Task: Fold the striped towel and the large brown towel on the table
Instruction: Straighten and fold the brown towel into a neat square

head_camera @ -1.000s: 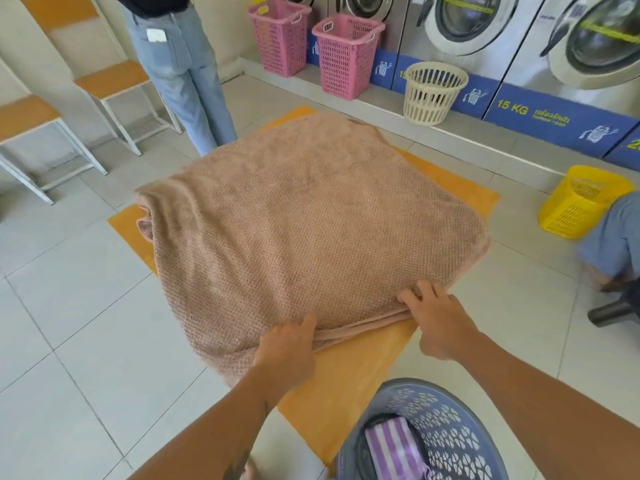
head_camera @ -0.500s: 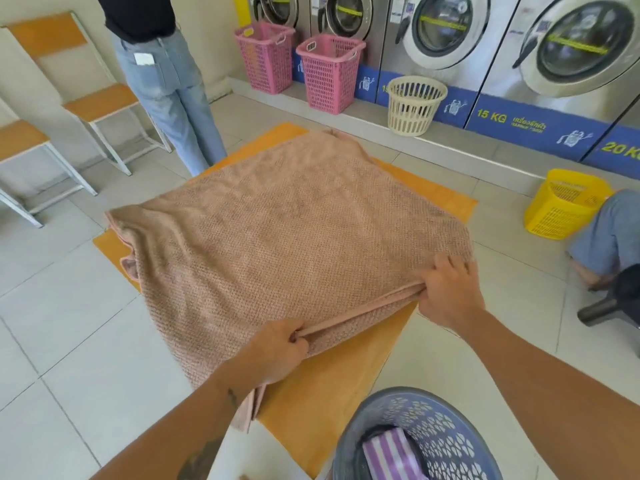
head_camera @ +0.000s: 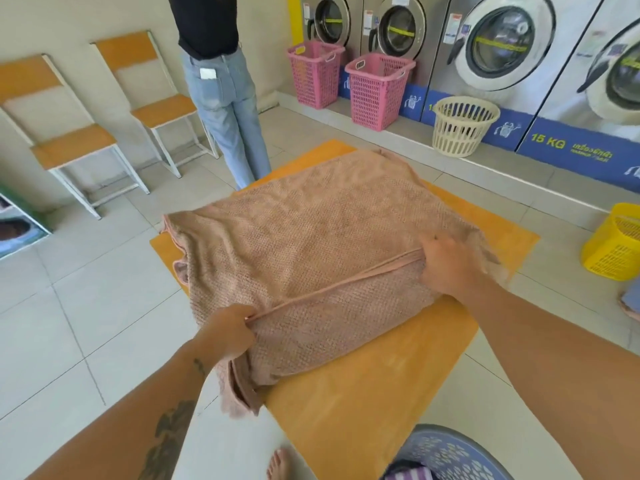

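My left grip (head_camera: pixel 228 329) and right grip (head_camera: pixel 446 268) pinch the hem of the brown towel (head_camera: pixel 311 237); an uneven pull could drag it off the desk (head_camera: pixel 363 393).

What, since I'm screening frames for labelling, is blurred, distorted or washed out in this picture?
Head view: the right hand and the corner of the large brown towel beside it are motion-smeared, the left hand fairly sharp; the wide lens bows the washing machines and floor tiles near the edges; daylight washes out the rightmost washer doors; shadows are soft.
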Available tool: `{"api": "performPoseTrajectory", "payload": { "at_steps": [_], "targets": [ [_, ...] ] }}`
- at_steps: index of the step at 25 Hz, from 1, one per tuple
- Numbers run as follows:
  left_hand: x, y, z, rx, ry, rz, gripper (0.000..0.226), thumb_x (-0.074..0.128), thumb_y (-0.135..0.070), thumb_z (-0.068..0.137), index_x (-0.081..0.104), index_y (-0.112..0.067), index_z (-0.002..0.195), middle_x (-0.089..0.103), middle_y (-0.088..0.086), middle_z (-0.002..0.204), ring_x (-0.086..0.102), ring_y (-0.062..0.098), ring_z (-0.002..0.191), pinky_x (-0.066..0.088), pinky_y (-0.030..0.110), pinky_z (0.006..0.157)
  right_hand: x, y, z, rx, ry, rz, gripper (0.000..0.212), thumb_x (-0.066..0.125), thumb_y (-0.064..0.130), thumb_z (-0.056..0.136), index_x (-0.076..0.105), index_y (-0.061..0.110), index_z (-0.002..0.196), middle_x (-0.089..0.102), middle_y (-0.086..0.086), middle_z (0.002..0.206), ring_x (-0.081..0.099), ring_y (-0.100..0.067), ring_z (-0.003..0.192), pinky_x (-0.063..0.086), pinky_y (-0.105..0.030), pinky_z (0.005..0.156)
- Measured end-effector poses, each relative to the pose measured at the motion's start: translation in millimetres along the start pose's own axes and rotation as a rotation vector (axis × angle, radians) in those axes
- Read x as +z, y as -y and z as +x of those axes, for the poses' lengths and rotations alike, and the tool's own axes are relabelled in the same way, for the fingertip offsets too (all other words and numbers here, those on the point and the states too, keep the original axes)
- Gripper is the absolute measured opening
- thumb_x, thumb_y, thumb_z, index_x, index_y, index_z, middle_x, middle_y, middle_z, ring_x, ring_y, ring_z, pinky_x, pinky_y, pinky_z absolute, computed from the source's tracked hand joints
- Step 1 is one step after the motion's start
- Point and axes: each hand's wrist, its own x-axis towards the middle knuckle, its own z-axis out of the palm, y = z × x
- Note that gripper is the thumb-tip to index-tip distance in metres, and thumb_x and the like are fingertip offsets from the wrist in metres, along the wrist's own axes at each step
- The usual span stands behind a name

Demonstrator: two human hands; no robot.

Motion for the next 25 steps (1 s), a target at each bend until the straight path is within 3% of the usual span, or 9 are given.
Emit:
{"api": "performPoseTrajectory", "payload": {
  "at_steps": [3, 7, 11, 14, 16, 18, 20, 23, 25],
  "targets": [
    [-26, 25, 31, -0.039, -0.120, -0.040, 0.043, 0.043, 0.003, 0.082, 0.068, -0.026, 0.102, 0.068, 0.009, 0.106, 0.060, 0.028, 0.094, 0.053, 0.037, 0.081, -12, 22, 33, -0.059, 0.053, -0.170, 0.053, 0.065, 0.022, 0.085, 0.043, 0.014, 0.133, 0.062, -0.009, 0.110, 0.059, -0.032, 0.107, 0.046, -0.046, 0.093],
    [-59, 31, 73, -0.045, -0.048, 0.006, 0.042, 0.038, 0.001, 0.088, 0.068, -0.024, 0.106, 0.061, 0.003, 0.106, 0.053, 0.024, 0.098, 0.043, 0.033, 0.083, -21, 42, 83, -0.003, 0.078, -0.251, 0.058, 0.069, 0.024, 0.082, 0.044, 0.014, 0.134, 0.062, -0.009, 0.113, 0.058, -0.033, 0.111, 0.045, -0.049, 0.098],
    [-74, 42, 111, -0.103, -0.219, 0.066, 0.030, 0.040, -0.002, 0.081, 0.055, -0.028, 0.076, 0.057, -0.005, 0.088, 0.052, 0.024, 0.096, 0.034, 0.044, 0.096, -10, 54, 118, 0.142, 0.085, -0.237, 0.044, 0.064, 0.035, 0.089, 0.053, 0.019, 0.129, 0.061, -0.009, 0.124, 0.055, -0.034, 0.119, 0.045, -0.051, 0.102],
    [-76, 53, 133, -0.032, -0.200, 0.062, 0.041, 0.042, -0.001, 0.083, 0.061, -0.032, 0.102, 0.059, 0.000, 0.112, 0.053, 0.025, 0.103, 0.037, 0.038, 0.077, 3, 51, 128, 0.347, 0.303, -0.207, 0.051, 0.054, 0.048, 0.095, 0.044, 0.024, 0.139, 0.052, -0.009, 0.142, 0.048, -0.036, 0.130, 0.043, -0.050, 0.105],
    [-75, 66, 141, 0.064, -0.066, 0.127, 0.055, 0.045, -0.002, 0.081, 0.054, -0.034, 0.125, 0.055, -0.002, 0.121, 0.053, 0.026, 0.109, 0.039, 0.037, 0.080, 4, 44, 140, 0.425, 0.300, -0.131, 0.048, 0.053, 0.044, 0.094, 0.049, 0.019, 0.135, 0.056, -0.012, 0.136, 0.052, -0.037, 0.125, 0.045, -0.052, 0.103],
    [-74, 83, 145, 0.071, 0.062, 0.160, 0.052, 0.045, -0.004, 0.074, 0.053, -0.038, 0.113, 0.057, -0.006, 0.108, 0.054, 0.025, 0.102, 0.041, 0.046, 0.093, 0, 39, 157, 0.373, 0.141, -0.119, 0.040, 0.051, 0.033, 0.086, 0.058, 0.012, 0.119, 0.062, -0.015, 0.113, 0.060, -0.040, 0.108, 0.050, -0.053, 0.094],
    [-74, 95, 151, 0.045, 0.052, 0.179, 0.038, 0.044, -0.002, 0.074, 0.050, -0.033, 0.095, 0.058, -0.007, 0.091, 0.056, 0.023, 0.092, 0.040, 0.051, 0.096, -9, 38, 170, 0.324, 0.055, -0.197, 0.039, 0.057, 0.028, 0.087, 0.054, 0.011, 0.122, 0.058, -0.016, 0.113, 0.057, -0.041, 0.108, 0.047, -0.051, 0.092],
    [-72, 97, 153, 0.017, -0.127, 0.222, 0.033, 0.045, -0.001, 0.083, 0.049, -0.031, 0.098, 0.054, -0.009, 0.086, 0.054, 0.020, 0.082, 0.047, 0.047, 0.090, -19, 40, 178, 0.459, 0.159, -0.235, 0.062, 0.060, 0.044, 0.088, 0.041, 0.020, 0.141, 0.049, -0.015, 0.135, 0.048, -0.040, 0.124, 0.038, -0.054, 0.101],
    [-68, 98, 151, -0.010, -0.169, 0.210, 0.032, 0.043, -0.003, 0.087, 0.048, -0.031, 0.103, 0.056, -0.006, 0.091, 0.053, 0.022, 0.081, 0.052, 0.047, 0.084, -5, 33, 180, 0.507, 0.332, -0.142, 0.062, 0.055, 0.047, 0.089, 0.038, 0.026, 0.144, 0.050, -0.010, 0.138, 0.050, -0.037, 0.125, 0.041, -0.052, 0.101]
  ]
}}
